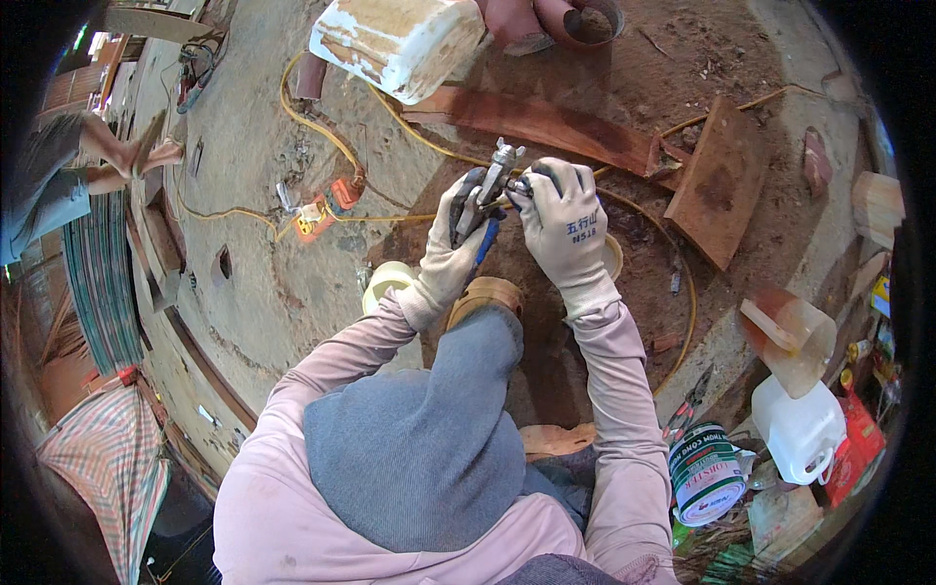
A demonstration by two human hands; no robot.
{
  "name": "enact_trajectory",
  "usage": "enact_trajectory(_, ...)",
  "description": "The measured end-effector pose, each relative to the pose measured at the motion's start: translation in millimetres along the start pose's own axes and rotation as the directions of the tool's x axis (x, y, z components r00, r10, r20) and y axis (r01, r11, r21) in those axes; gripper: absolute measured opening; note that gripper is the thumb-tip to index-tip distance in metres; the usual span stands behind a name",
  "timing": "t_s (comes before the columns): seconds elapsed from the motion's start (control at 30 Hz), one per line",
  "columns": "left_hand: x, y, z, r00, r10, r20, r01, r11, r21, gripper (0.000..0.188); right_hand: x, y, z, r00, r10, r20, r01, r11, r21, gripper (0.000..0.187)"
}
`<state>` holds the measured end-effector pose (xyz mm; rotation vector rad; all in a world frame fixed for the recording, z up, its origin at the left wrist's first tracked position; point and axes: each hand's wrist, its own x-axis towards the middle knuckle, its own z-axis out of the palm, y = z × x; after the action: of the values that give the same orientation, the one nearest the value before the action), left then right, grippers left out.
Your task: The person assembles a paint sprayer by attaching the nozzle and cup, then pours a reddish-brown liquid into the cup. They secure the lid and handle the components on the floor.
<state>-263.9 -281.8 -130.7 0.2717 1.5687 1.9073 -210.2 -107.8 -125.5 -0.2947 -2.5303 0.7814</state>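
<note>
Past the blue-grey trouser leg (409, 429), the gloved left hand (458, 222) was wrapped round a grey metal tool (501, 162), raised above the floor (249, 292); the right hand (564, 219) pinched its side. Adjustment seemed under way, unfinished; how much remained could not be told. Farther lay a yellow hose (322, 129) and a whitish jug (395, 47).

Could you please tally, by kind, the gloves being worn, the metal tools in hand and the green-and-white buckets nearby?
Dark-tipped white fabric gloves: 2
Silver metal tool: 1
Green-and-white cylindrical bucket: 1
Total: 4
</note>
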Motion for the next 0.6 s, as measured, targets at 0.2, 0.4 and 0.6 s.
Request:
enact_trajectory(0.2,2,-5,2,0.997,0.08,0.004,-0.08,0.995,0.067,0.065,6,-2,-3,0.998,0.054,-0.011,-0.054,0.998,0.041,0.031)
enact_trajectory(0.4,0,-4,1,1.0,0.003,-0.022,-0.003,1.0,-0.01,0.065,1,8,-4,0.996,-0.094,-0.007,0.094,0.995,-0.013,0.036)
enact_trajectory(0.6,-8,-3,1,1.0,0.015,0.01,-0.015,0.999,0.035,0.065,1,-2,-4,0.998,0.057,0.019,-0.058,0.997,0.055,0.029)
